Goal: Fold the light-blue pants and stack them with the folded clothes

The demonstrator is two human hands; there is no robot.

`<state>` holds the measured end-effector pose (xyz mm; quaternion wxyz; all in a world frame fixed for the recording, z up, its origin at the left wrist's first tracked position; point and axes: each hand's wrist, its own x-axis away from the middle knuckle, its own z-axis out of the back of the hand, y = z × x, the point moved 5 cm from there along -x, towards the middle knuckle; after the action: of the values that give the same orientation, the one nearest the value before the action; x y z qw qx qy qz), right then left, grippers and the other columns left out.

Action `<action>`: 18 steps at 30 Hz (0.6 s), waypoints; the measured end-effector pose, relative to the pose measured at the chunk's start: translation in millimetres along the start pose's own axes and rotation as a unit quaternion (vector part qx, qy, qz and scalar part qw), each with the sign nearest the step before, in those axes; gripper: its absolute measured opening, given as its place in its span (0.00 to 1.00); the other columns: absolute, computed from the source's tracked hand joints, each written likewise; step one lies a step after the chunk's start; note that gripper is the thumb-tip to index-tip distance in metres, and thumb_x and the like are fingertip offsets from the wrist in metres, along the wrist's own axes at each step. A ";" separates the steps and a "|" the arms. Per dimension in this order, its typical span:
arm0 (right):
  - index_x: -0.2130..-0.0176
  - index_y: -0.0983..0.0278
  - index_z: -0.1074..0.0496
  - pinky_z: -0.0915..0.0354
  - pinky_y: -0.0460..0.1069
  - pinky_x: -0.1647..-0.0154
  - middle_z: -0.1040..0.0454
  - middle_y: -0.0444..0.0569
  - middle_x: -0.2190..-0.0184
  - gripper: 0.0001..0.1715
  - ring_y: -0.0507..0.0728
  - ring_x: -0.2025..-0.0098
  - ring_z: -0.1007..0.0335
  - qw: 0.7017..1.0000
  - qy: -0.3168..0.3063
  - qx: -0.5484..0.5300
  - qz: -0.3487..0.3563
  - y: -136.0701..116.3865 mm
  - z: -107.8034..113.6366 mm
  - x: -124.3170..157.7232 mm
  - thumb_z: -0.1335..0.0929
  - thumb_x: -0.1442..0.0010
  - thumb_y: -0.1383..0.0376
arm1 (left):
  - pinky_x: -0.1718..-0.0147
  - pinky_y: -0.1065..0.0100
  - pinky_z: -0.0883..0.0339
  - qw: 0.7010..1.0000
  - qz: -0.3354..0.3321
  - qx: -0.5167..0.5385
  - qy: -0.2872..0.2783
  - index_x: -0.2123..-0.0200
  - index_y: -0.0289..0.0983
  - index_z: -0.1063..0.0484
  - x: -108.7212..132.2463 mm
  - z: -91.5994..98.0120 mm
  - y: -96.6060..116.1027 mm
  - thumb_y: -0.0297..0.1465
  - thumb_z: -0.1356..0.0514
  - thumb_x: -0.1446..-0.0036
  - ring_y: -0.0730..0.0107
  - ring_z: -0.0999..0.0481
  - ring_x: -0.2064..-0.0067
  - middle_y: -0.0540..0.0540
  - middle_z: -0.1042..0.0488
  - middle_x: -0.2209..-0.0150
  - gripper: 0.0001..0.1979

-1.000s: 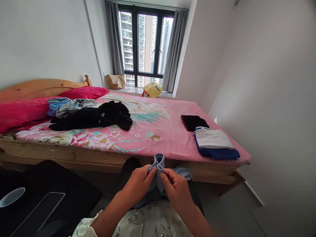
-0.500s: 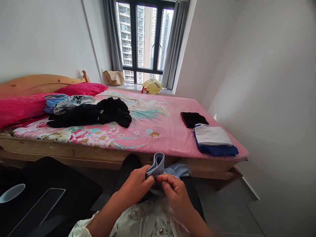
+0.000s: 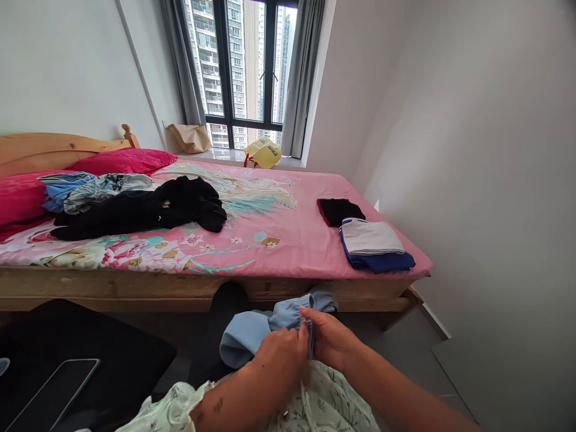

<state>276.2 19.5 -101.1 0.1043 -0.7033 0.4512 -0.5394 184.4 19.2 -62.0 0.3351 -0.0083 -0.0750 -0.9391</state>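
Note:
Low in the head view, my left hand (image 3: 281,366) and my right hand (image 3: 330,339) both pinch a light blue garment (image 3: 252,333) in my lap, in front of the bed. The cloth bunches out to the left of my hands, and a folded bit sticks up near my right fingers. Fingers of both hands are closed on the fabric. My floral top (image 3: 324,402) shows beneath them.
A pink floral bed (image 3: 279,240) with a wooden frame fills the middle. On it lie a pile of black and blue clothes (image 3: 135,207) at left and folded stacks (image 3: 371,243) at right, with pink pillows (image 3: 121,161). A dark chair with a phone (image 3: 54,393) sits lower left. Bags rest on the window sill.
My hands dropped lower toward my lap and the blue garment, held up as a small upright fold before, now spreads out to the left. The camera view shifted right.

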 end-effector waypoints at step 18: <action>0.69 0.64 0.37 0.48 0.45 0.72 0.39 0.39 0.78 0.20 0.47 0.76 0.47 0.487 0.044 0.685 0.540 -218.8 -52.2 149.2 0.38 0.36 0.51 | 0.55 0.62 0.35 0.766 0.073 0.617 0.164 0.60 0.35 0.29 -91.9 35.7 -116.8 0.46 0.51 0.41 0.60 0.29 0.52 0.42 0.26 0.55 0.21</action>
<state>347.6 50.7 157.3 0.8038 -0.0037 0.2344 -0.5467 180.7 171.4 -48.6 0.3425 0.3492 -0.5817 -0.6499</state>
